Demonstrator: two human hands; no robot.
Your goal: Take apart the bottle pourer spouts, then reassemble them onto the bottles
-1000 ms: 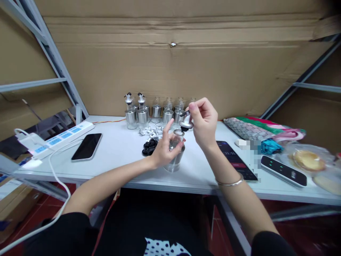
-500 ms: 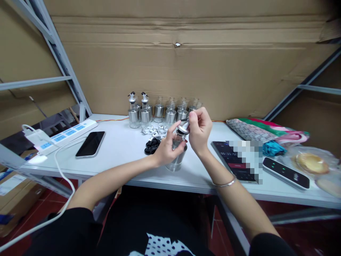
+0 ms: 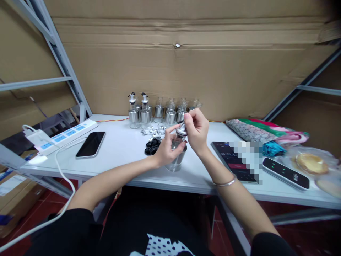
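Observation:
A glass bottle with a steel sleeve (image 3: 176,164) stands near the table's front edge. My left hand (image 3: 169,149) is wrapped round its neck. From above, my right hand (image 3: 197,131) pinches a silver pour spout (image 3: 182,130) with a dark tip, which sits upright at the bottle's mouth. Whether it is fully seated I cannot tell, as fingers cover part of the neck. Just left of my left hand lies a pile of black rings (image 3: 152,146), and behind it a heap of silver spout parts (image 3: 154,131).
Several steel-sleeved bottles (image 3: 159,112) line the back, two with spouts fitted (image 3: 145,113). At left lie a phone (image 3: 90,144) and a power strip (image 3: 66,135) with a white cable. At right are a second phone (image 3: 234,161), a black-and-white device (image 3: 286,173) and a patterned cloth bag (image 3: 250,129).
My right hand has moved slightly down and left with the spout. The spout, tilted before, now stands straighter and lower on the bottle's mouth. My left hand has hardly moved.

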